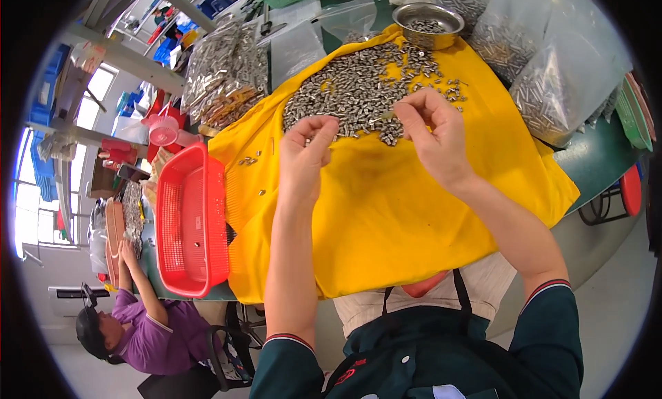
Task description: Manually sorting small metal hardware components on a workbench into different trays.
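Observation:
Many small silvery metal pieces [345,88], short and cylinder-like, lie heaped on a yellow cloth [400,213]. At the near left edge of the heap is my left hand [303,157], thumb and forefinger pinched together; what they hold, if anything, is too small to make out. My right hand [438,137] hovers at the heap's near right side, its thumb and forefinger also closed. Something small and dark shows at those fingertips, but I cannot tell its kind. A few loose metal pieces [249,159] rest on the cloth left of my left hand.
A red plastic basket [215,226] stands at the left with a small piece inside. At the back are a metal bowl [441,37] of pieces and a bagged pile of metal parts [227,68]. Filled clear bags [552,88] stand right. A person in purple [162,337] works at left.

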The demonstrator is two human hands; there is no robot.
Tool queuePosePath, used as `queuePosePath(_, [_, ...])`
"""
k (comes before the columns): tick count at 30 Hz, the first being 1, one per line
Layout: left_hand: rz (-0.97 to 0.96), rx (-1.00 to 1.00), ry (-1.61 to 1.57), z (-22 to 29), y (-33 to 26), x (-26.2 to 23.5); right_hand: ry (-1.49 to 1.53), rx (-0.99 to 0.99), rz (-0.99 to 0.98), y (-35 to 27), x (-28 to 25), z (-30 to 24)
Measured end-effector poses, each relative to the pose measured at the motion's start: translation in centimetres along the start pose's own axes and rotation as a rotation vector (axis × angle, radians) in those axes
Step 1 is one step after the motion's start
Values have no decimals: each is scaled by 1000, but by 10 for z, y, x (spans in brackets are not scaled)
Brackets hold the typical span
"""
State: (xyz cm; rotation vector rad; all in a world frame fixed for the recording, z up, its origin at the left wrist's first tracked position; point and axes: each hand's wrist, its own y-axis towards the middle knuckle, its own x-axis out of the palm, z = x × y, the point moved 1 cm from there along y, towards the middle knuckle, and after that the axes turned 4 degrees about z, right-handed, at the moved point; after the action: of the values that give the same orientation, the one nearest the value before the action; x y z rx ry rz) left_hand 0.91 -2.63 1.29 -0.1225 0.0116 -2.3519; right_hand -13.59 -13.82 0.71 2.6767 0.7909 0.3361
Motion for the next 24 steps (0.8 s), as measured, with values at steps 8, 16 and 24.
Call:
queuePosePath(8, [532, 416, 887, 18, 13, -82, 14, -4, -13, 1, 6, 2])
queuePosePath(16, [145, 448, 716, -12, 7, -3, 8, 23, -31, 0, 5, 4])
queuePosePath(24, [-20, 613, 979, -31, 4, 17, 32, -1, 13, 0, 5, 2])
